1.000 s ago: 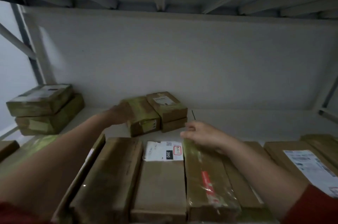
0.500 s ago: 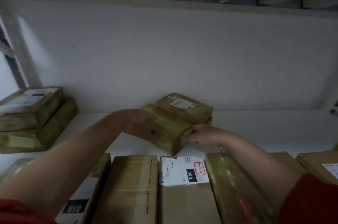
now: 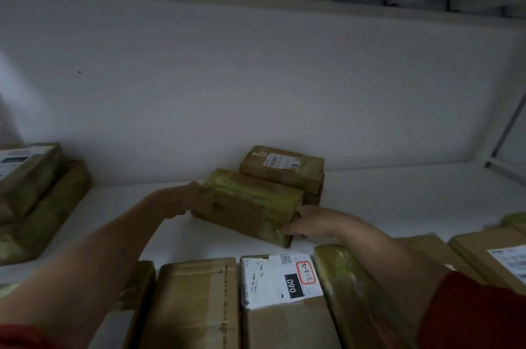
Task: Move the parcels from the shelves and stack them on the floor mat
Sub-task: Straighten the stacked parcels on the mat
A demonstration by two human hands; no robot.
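Note:
A brown cardboard parcel wrapped in yellowish tape (image 3: 250, 203) sits mid-shelf, tilted with its near right corner forward. My left hand (image 3: 190, 200) grips its left end and my right hand (image 3: 310, 223) grips its near right corner. Just behind it stand two stacked small parcels, the upper one (image 3: 281, 167) bearing a white label. Whether the held parcel is lifted off the white shelf (image 3: 398, 206) is unclear.
A row of parcels lines the shelf front, among them a white-labelled one marked 060 (image 3: 281, 280) and a plain brown one (image 3: 196, 303). Two stacked parcels (image 3: 37, 197) sit at the left, more (image 3: 489, 257) at the right. A shelf board hangs close above.
My right hand left the front row and took the parcel's right corner beside my left hand. The parcel has been drawn forward and turned, away from the small stack behind.

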